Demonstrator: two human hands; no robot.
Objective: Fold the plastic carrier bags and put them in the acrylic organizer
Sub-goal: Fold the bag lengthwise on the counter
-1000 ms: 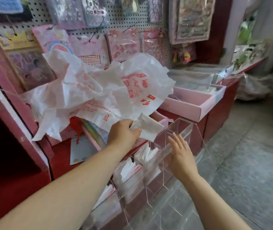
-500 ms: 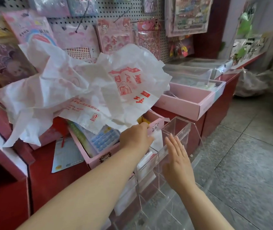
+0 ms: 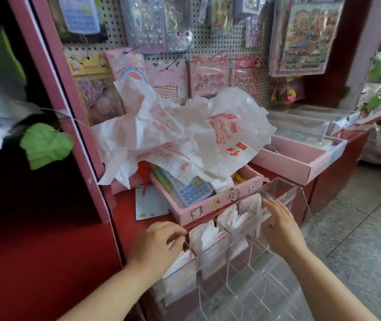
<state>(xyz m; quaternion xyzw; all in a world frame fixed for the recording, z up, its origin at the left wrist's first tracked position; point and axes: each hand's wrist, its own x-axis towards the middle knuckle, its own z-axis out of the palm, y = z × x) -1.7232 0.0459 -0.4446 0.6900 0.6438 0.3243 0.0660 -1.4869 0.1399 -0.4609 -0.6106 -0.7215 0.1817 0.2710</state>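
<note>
At the far left we see a green leaf point(image 3: 45, 144) hanging beside a pink upright post. Past the post begins the red table point(image 3: 127, 212), with a pegboard point(image 3: 262, 93) of sticker packs rising behind it.

The left hand point(image 3: 161, 244) is low at the table's front edge, at the left end of the acrylic organizer point(image 3: 287, 195). Its fingers are curled and the fingertips are drawn together against the nearest compartment. The picture is blurred there, and we cannot tell whether they pinch anything.

Above and behind the left hand, a heap of loose plastic carrier bags point(image 3: 180, 135), white with red print and crumpled, lies against the pegboard. It spills over a pink tray point(image 3: 210, 206) that holds a blue calculator point(image 3: 195, 191). A pale blue card point(image 3: 150, 205) lies flat on the table just left of the tray.

The organizer stands along the table's front edge, just in front of the tray. Folded bags point(image 3: 207, 235) stand upright in its left and middle compartments, and the rightmost one looks clear through.

The right hand point(image 3: 282, 225) rests on the organizer near that right end, with fingers straight and slightly spread and the palm against the clear wall, gripping nothing.

Further right, a second pink box point(image 3: 300, 163) sits on the table with clear plastic cases behind it. Grey floor tiles fill the lower right.
</note>
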